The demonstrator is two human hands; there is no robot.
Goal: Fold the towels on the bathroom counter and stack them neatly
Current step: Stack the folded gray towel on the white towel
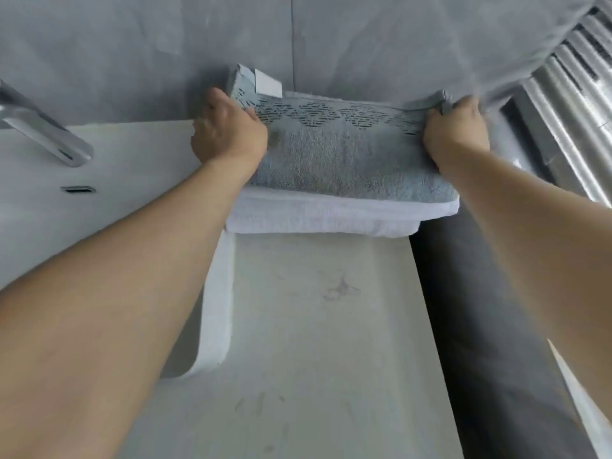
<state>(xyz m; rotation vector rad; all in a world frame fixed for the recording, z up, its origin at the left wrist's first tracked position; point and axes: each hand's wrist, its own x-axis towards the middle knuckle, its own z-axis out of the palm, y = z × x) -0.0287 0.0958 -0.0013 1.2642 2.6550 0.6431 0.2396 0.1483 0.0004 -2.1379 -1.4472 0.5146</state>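
Both hands' fingers [215,97] apparently grip the blue towel's [347,160] far corners.

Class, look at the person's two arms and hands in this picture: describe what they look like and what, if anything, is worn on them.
Both forearms are bare as far as the frame shows, with no sleeves in view. The left hand and the right hand wear no gloves. No watch or bracelet shows on either wrist. The fingers are mostly hidden, so rings cannot be judged.
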